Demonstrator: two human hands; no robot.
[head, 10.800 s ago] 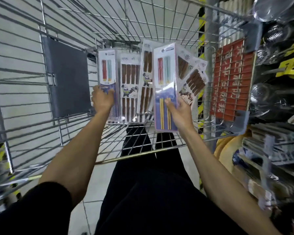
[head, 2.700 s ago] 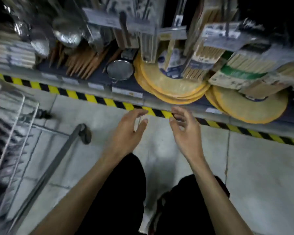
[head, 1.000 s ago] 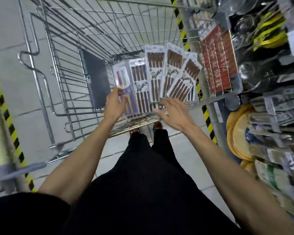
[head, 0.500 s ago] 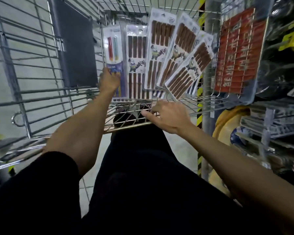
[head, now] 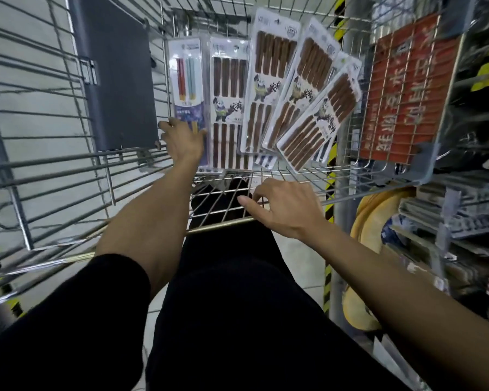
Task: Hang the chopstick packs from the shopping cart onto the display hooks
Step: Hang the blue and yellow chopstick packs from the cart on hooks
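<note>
Reaching into the shopping cart [head: 54,165], I have my left hand [head: 184,139] on the lower end of the coloured pack [head: 185,80], the one with red and blue-green chopsticks. It stands upright at the left of the row. My fingers seem bent round its left edge and my thumb lies on its front, so I judge this is the pack I take next. I hold it low because the hanging hole is at the top and must be free.

Just beside it are four brown packs [head: 271,88] with a panda picture. All of them lean on the far wire wall of the cart. The first is upright, and the others tilt to the right and overlap like a fan. Standing like this, each pack shows its face and I can pull one out without disturbing the rest.

My right hand [head: 283,207] holds nothing. Its fingers are loosely curled over the wire bottom near the front rim; I cannot tell if they touch it. I think it waits to help with the pack.

A grey panel [head: 116,80] hangs on the left wall of the cart, and a red sign [head: 407,88] on the right wall. The shelf [head: 449,215] is at the right, close to the cart. The display hooks I cannot make out here.
</note>
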